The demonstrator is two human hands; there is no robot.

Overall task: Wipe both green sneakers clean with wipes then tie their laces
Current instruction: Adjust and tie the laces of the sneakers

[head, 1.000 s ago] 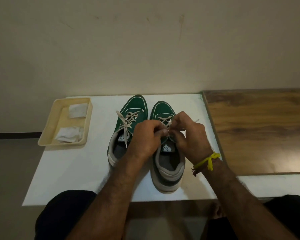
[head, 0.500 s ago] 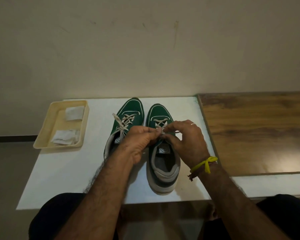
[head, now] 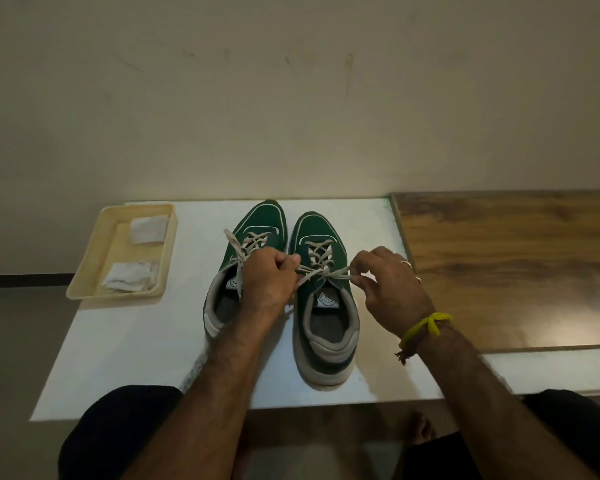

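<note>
Wall: plain cream, a few faint scuffs, facing me | Skirting: dark strip at my far left | Floor: grey-brown, dim | White table: before my knees | Wood-grain panel: lying on the table at my right, glossy | Light: low, warm.

setting: plain indoor room, likely a home or a simple recording corner | evidence: bare scuffed cream wall; dark baseboard strip above a grey floor; low white tabletop set against the wall; wood-grain board laid over its right part
</note>
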